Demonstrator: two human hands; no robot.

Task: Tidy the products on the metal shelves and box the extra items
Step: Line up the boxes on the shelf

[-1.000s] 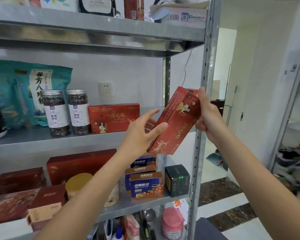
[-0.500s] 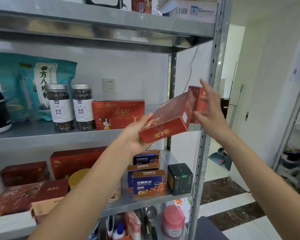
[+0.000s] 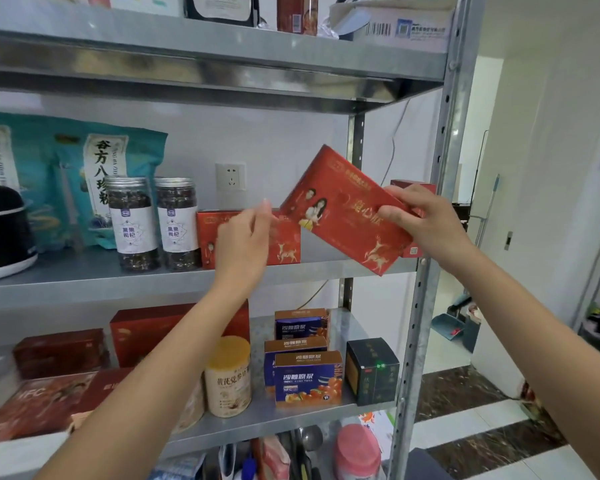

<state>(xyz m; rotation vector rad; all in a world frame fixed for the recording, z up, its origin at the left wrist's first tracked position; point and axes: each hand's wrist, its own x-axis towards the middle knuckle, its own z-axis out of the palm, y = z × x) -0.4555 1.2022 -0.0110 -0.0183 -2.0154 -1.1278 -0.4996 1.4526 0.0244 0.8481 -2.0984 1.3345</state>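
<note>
Head view: the right hand grips a flat red cardboard box printed with gold deer at its right end. The thumb lies on the printed face and the fingers curl behind. The box is off the surface, tilted with its left end high, above the right part of the grey metal middle shelf.

The left hand holds nothing, and its fingers are straight and relaxed. It hangs in front of a matching red box standing on edge on the same shelf. Its fingertips lie close to the lower left corner of the held box; contact cannot be confirmed.

Judgement: the single-end grip leaves the far end free for the left hand to steady or steer. The printed face points outward, as on the standing box, which suggests placement beside it as a front-facing pair.

Two clear plastic jars with silver lids stand just left of the standing box. A small dark red carton, partly hidden by the right hand, sits at the right end near the perforated steel upright. The slot between the standing box and that carton looks tight, so the held box probably has to be levelled before it is lowered.
</note>
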